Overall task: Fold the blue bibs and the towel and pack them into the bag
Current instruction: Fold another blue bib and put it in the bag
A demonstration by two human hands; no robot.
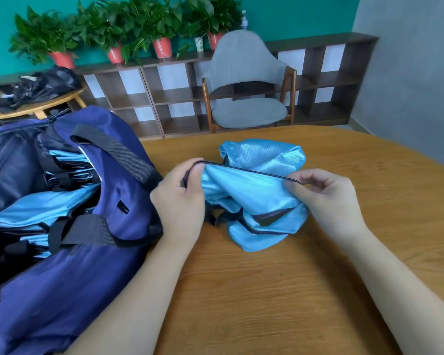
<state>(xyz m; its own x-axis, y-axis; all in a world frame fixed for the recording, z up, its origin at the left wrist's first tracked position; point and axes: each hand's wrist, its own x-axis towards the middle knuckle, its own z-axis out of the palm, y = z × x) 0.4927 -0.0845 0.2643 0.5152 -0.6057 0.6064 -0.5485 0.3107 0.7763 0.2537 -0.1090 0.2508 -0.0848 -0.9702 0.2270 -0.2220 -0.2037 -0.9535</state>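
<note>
The desk is a broad wooden surface that carries everything in play, and the largest thing on it is the navy bag, lying open at the left with its black webbing handles draped across the mouth. Inside the opening several folded blue bibs lie stacked in layers, their dark trim showing between the pale blue panels, so a good part of the packing looks done (how many are in there cannot be counted from this angle).

Just to the right of the bag, in the middle of the desk, sits one more blue bib, crumpled and not yet folded, with its lower part resting on the wood and its upper edge lifted. The left hand pinches the dark-trimmed edge at its left end, fingers curled round the binding, and the right hand pinches the same edge at its right end between thumb and fingertips, so each grip is closed on the bib and the trim is pulled into a line between them.

As I judge it, this bib is only being straightened for its first fold; it must be folded flat and then moved into the bag. No towel can be made out anywhere on the desk or clearly in the bag, so whether that item is packed already cannot be told.
</note>
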